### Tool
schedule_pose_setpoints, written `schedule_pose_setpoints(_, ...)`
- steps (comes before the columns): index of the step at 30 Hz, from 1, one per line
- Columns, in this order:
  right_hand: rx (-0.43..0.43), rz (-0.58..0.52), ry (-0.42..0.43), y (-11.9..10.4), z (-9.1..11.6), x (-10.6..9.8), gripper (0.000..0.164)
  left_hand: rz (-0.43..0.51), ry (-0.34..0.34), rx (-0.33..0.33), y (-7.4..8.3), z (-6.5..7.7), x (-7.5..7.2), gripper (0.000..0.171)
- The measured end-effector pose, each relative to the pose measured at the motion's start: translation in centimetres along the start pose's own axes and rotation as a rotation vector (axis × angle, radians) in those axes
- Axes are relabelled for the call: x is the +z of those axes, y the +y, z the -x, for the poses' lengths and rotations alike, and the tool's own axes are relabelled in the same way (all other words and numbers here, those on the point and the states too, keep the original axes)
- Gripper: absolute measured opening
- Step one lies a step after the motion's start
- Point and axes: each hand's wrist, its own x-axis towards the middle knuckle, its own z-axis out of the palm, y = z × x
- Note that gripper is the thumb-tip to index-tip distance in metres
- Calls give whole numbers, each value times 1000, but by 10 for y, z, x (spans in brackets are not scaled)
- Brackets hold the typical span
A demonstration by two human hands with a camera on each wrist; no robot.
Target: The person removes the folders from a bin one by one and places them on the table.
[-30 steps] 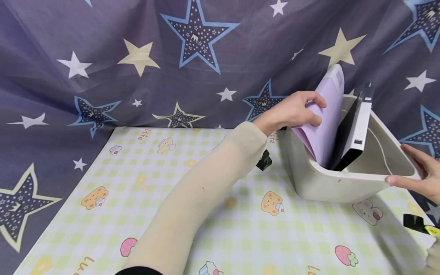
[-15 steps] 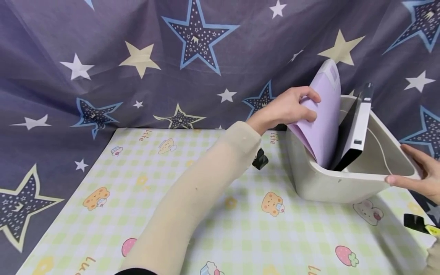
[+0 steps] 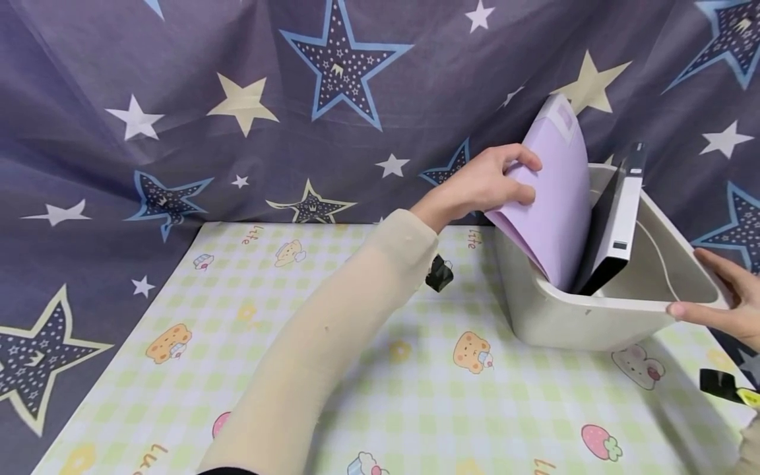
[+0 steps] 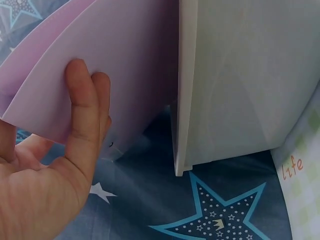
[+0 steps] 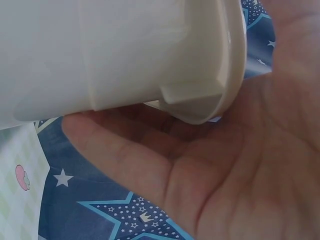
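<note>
My left hand [image 3: 483, 181] grips a pale purple file folder [image 3: 561, 191] by its left edge. The folder leans left, its lower end inside a light grey plastic bin [image 3: 576, 323] and its labelled spine up. In the left wrist view, fingers [image 4: 82, 100] lie over one cover; the thumb is partly hidden. A black and white binder [image 3: 620, 218] stands tilted in the bin, right of the folder. My right hand [image 3: 727, 300] holds the bin's right end, thumb on the near rim. In the right wrist view its fingers reach past the bin's rim [image 5: 235, 60].
Under the bin lies a green checked cloth [image 3: 380, 369] with cartoon prints, covering the table. Behind it hangs a dark star-patterned curtain [image 3: 380, 152]. A pale cord [image 3: 656, 254] lies along the bin's inner wall. Black straps are at both wrists.
My left hand has moved left and slightly up, tipping the folder's top to the left, away from the binder. The bin and right hand stay in place.
</note>
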Motion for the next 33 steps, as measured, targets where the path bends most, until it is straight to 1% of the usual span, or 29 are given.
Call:
schedule_pose_setpoints(3, -5, 4, 0, 11, -3, 1, 98, 23, -2, -6, -1, 2, -1, 40)
schedule_pose_setpoints(4, 16, 18, 21, 17, -5, 3, 98, 29, -1, -9, -2, 2, -1, 40)
schedule_pose_setpoints(5, 16, 23, 21, 20, -5, 3, 99, 34, 0, -11, -2, 3, -2, 41)
schedule_pose_setpoints(8, 26, 40, 15, 22, -6, 4, 99, 40, 4, -18, -3, 4, -3, 41)
schedule_pose_setpoints(10, 30, 52, 20, 21, -6, 4, 99, 41, 6, -21, -3, 4, -4, 41)
schedule_pose_setpoints(11, 11, 44, -2, 16, -5, 2, 100, 43, 5, -20, -4, 4, -5, 41)
schedule_pose_setpoints(13, 11, 55, 3, 12, -4, 1, 99, 37, 5, -15, -5, 4, -6, 40)
schedule_pose_setpoints(17, 24, 62, -25, 2, -2, 0, 98, 16, 7, -2, -7, 4, -7, 37)
schedule_pose_setpoints(19, 30, 66, -38, 0, -2, 0, 98, 16, 1, -8, -8, 4, -8, 37)
schedule_pose_setpoints(25, 15, 51, -35, 3, -4, -1, 99, 30, -19, -44, -9, 1, -9, 41)
schedule_pose_setpoints(30, -9, 18, -28, 4, -4, -1, 99, 48, -21, -45, -10, -1, -7, 45)
schedule_pose_setpoints(33, -13, 19, -29, 3, -4, -1, 99, 58, -23, -52, -10, -1, -7, 47)
